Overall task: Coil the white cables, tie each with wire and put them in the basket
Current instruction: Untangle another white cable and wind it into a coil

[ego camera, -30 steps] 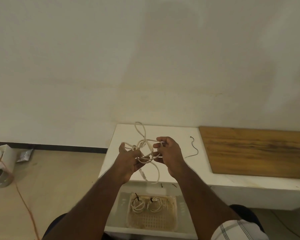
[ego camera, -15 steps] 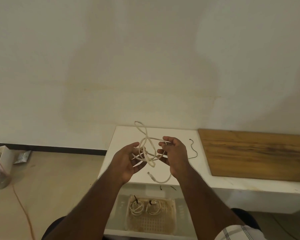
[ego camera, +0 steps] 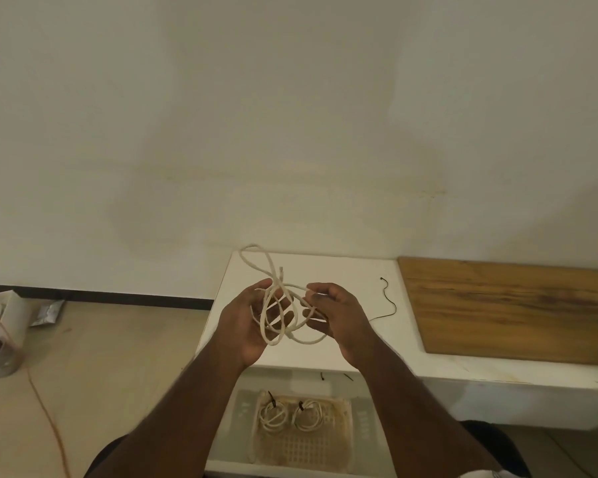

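Nearest, below the front edge of the tabletop point(ego camera: 387, 360), the basket point(ego camera: 346, 439) already holds two coiled cables point(ego camera: 290, 414), each cinched with a dark tie, lying side by side near its far wall.

Above it, both hands work the white cable point(ego camera: 280, 322) in the air over the tabletop's front left part. The left hand point(ego camera: 246, 326) cups the bundle with its fingers point(ego camera: 261, 286) curled round several uneven loops. The right hand point(ego camera: 339, 319) pinches a strand between thumb and fingers point(ego camera: 316, 288) at the loops' right side. One long loop stands up and away toward the tabletop's far left corner, and a lower loop sags beneath the hands.

By the look of it, this cable is light, limp yet springy: the loops differ in size and would likely spread open if released. A sound hold would be where all the strands cross, in the left palm, so the right hand can feed the stray loop in.

Farther right, a black wire point(ego camera: 389, 301) lies bent on the tabletop, between the hands and the wooden board point(ego camera: 515, 305), apart from both. It looks thin and easily bent, best picked up by an end. Two small dark bits lie at the front edge.
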